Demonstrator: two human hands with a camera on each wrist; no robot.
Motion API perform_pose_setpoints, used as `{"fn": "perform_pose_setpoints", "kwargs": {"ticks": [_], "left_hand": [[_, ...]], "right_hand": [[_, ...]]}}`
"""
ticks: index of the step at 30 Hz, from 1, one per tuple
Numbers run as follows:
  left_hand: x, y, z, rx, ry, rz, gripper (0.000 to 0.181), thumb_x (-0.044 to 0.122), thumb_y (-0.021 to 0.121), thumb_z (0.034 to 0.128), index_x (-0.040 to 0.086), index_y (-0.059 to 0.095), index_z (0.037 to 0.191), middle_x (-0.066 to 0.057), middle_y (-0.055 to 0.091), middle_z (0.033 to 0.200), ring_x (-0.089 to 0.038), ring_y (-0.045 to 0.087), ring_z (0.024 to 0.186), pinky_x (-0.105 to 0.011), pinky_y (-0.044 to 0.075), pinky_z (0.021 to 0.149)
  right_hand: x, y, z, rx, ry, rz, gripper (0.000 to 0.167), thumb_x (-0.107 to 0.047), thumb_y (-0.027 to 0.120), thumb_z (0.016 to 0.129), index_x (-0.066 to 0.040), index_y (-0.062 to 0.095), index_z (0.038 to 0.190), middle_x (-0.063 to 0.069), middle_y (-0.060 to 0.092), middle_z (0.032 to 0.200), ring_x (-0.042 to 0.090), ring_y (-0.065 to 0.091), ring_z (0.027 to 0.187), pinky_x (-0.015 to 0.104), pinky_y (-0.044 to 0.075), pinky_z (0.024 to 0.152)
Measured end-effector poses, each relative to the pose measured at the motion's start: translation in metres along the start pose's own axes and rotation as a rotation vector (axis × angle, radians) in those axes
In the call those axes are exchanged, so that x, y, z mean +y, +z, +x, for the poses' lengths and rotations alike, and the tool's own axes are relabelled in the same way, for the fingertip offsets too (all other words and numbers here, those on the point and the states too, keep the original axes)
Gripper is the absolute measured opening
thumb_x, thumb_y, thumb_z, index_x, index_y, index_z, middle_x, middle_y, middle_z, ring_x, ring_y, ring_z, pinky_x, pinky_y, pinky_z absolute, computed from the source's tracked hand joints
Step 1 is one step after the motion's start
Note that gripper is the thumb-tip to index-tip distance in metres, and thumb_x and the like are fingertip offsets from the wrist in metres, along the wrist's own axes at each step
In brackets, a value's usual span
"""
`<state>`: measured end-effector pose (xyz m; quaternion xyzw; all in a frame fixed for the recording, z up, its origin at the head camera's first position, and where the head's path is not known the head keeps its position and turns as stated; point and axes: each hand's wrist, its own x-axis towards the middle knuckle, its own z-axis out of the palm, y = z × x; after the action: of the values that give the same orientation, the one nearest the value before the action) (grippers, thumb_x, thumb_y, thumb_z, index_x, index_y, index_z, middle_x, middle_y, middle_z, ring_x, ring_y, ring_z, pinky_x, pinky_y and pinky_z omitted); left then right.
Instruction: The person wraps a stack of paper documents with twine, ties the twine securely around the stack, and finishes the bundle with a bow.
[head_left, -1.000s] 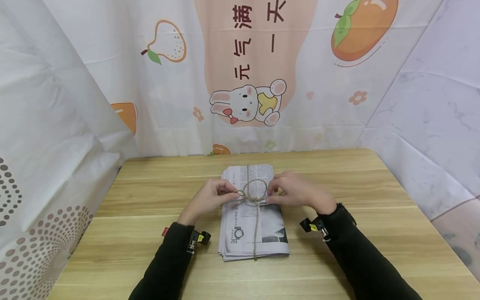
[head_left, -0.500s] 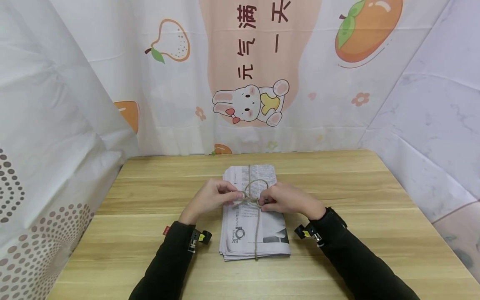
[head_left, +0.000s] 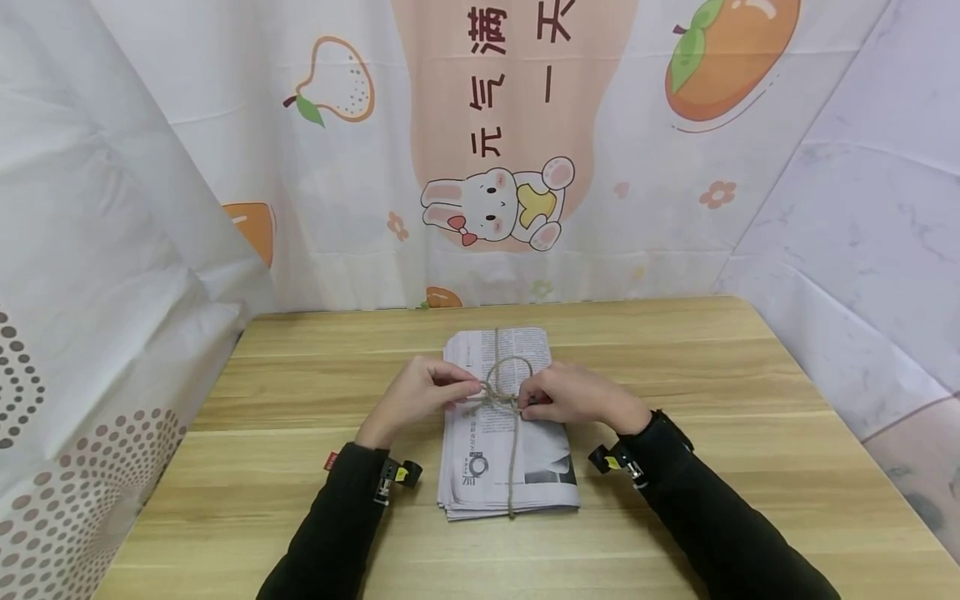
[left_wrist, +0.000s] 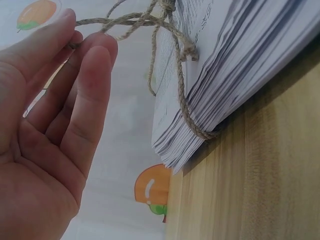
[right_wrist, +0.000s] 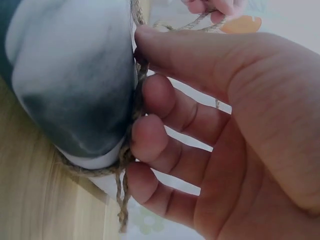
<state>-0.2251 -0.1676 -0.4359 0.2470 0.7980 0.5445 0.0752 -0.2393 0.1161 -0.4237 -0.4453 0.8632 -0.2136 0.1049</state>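
A stack of folded newspapers (head_left: 480, 492) lies on the wooden table, bound crosswise with brown twine (head_left: 512, 462). My left hand (head_left: 420, 392) pinches a doubled strand of the twine (left_wrist: 127, 21) between thumb and fingertips, left of the knot. A round loop of twine (head_left: 511, 359) stands over the upper half of the stack. At the knot, my right hand (head_left: 581, 396) holds the twine (right_wrist: 142, 67) with thumb and forefinger, its other fingers bent beside the strand. The exact crossing of the strands is partly hidden by the right fingers.
Wooden tabletop (head_left: 300, 367) surrounds the stack on all sides. A printed curtain (head_left: 360, 167) hangs behind the table's far edge. White sheeting (head_left: 112, 217) closes the left side, and a marbled sheet (head_left: 870, 233) the right.
My right hand has moved down and left from the loop's right side to the knot, its fingers drawing closer together. The left hand stays nearly where it was, still pinching the twine.
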Motion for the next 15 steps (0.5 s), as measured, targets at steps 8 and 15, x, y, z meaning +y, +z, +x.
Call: {"fn": "perform_pose_setpoints", "kwargs": {"ticks": [8, 15], "left_hand": [[0.0, -0.0008, 0.0004, 0.008, 0.001, 0.035, 0.017, 0.027, 0.08, 0.0903, 0.013, 0.081, 0.1, 0.005, 0.075, 0.089, -0.019, 0.065, 0.069, -0.028, 0.052, 0.058], [0.0002, -0.001, -0.0002, 0.017, 0.0, 0.035, 0.006, 0.024, 0.08, 0.0905, 0.019, 0.08, 0.094, 0.004, 0.074, 0.089, -0.02, 0.065, 0.073, -0.032, 0.055, 0.061]], "right_hand": [[0.0034, -0.0027, -0.0028, -0.012, -0.012, 0.026, 0.006, -0.016, 0.073, 0.095, -0.019, 0.071, 0.09, -0.015, 0.051, 0.069, 0.0, 0.044, 0.06, 0.022, 0.039, 0.058], [0.0059, -0.0097, -0.009, -0.043, 0.011, 0.061, 0.01, -0.011, 0.071, 0.095, -0.017, 0.068, 0.087, -0.013, 0.048, 0.068, 0.002, 0.043, 0.06, 0.022, 0.039, 0.058]]}}
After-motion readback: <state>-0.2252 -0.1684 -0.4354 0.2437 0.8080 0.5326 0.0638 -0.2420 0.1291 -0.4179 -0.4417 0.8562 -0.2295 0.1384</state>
